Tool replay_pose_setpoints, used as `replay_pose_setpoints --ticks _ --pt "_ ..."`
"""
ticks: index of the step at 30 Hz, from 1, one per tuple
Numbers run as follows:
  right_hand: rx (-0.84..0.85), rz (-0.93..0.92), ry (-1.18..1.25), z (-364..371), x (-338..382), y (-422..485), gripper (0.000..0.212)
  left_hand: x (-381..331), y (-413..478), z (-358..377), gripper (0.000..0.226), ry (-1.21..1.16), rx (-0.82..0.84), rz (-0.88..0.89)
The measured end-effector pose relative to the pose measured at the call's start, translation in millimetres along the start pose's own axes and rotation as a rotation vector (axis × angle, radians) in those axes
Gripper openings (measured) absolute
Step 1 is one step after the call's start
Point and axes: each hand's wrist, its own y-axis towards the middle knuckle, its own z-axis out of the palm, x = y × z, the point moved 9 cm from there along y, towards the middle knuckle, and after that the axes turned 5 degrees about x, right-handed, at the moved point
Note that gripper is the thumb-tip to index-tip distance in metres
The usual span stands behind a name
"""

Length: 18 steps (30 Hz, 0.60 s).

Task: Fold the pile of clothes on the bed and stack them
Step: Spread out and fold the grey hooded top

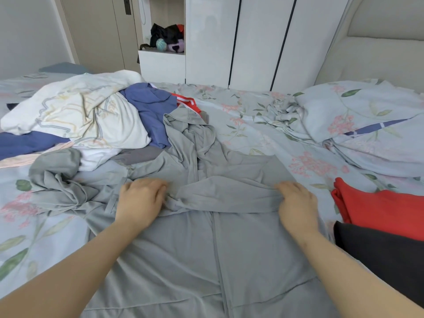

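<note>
Grey hooded jacket [229, 249] lies spread on the bed [263, 125], a sleeve across its chest. Left hand [140, 200] and right hand [298, 205] pinch that fold with curled fingers. Red garment [385, 212] and black garment [378, 253] appear folded; the pile [91, 118] awaits folding.

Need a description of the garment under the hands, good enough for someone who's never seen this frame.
On the floral-sheeted bed, look at the near middle, between the clothes pile far left and the red garment at the right. The grey hooded jacket lies spread there, gripped by the left hand and right hand. It alone is pale grey, with a hood and a long strip down the front.
</note>
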Motion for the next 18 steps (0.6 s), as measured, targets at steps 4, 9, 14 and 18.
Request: replay_pose_setpoints --ticks 4,9,14,18 --pt "0.23 -0.009 0.189 40.7 71.4 -11.6 0.035 50.8 -13.2 -6.2 0.035 0.059 0.135 -0.367" --pt "0.232 -0.007 0.022 75.0 94.4 -34.7 0.04 86.5 -26.3 -3.7 0.08 -0.412 0.259 -0.652" --pt "0.187 0.008 0.008 74.9 93.2 -35.9 0.041 88.8 -18.6 -9.4 0.055 -1.351 0.168 -0.734" --pt "0.159 0.023 0.051 72.5 91.4 -37.3 0.041 112.0 -26.1 -23.5 0.055 -1.323 0.12 -0.676"
